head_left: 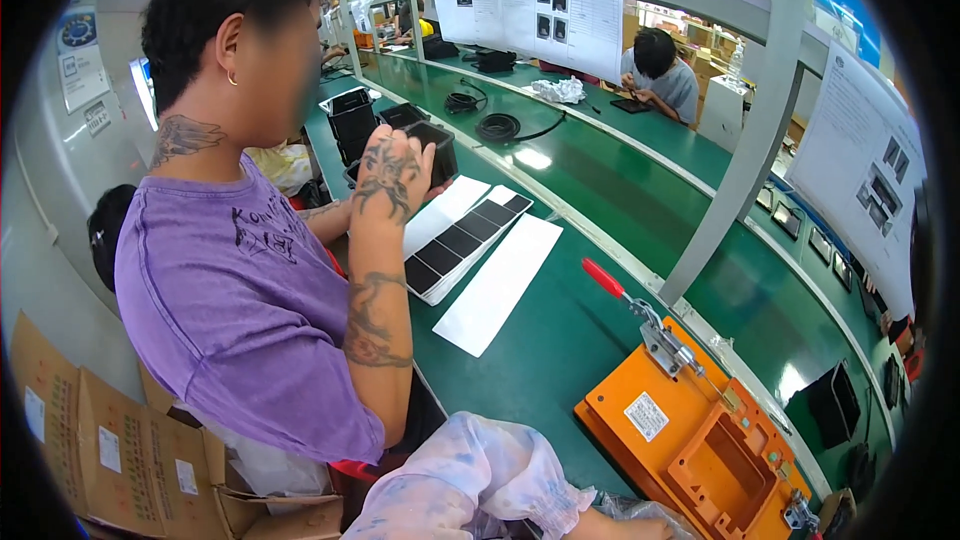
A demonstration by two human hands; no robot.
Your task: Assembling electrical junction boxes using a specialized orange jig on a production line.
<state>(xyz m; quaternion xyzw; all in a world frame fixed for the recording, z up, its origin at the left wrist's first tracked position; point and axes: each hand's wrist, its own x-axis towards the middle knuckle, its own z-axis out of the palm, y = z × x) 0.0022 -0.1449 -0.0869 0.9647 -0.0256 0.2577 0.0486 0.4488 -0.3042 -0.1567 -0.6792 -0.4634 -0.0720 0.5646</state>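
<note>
The wearer's left hand [625, 526] shows only in part at the lower edge, beyond the cuff of a pale, blotched sleeve [470, 480]. It lies against a crumpled clear plastic bag [650, 509]; whether it grasps the bag or merely rests there cannot be told. The right hand is out of view.

Just beside the bag, at the near right of the green table [510, 370], sits an orange block [620, 395] with a rectangular pocket. A metal clamp [668, 348] is mounted on its far side, its red handle [602, 277] sticking up and out toward the middle of the table. A second, smaller clamp [800, 514] is at the lower right corner.

The sleeve covers part of the near table edge. To the left, a co-worker [230, 280] in a purple shirt takes up much of the space and holds a black box [437, 152]. In front of the co-worker lie a strip of black rectangles [460, 240] and a plain white sheet [498, 285].

A slanting metal post [738, 180] cuts across the green belt [600, 190], and hung papers [560, 15] block some of the far side. Coiled black cable [498, 127] lies there, and cardboard boxes [100, 440] stand at the lower left.
</note>
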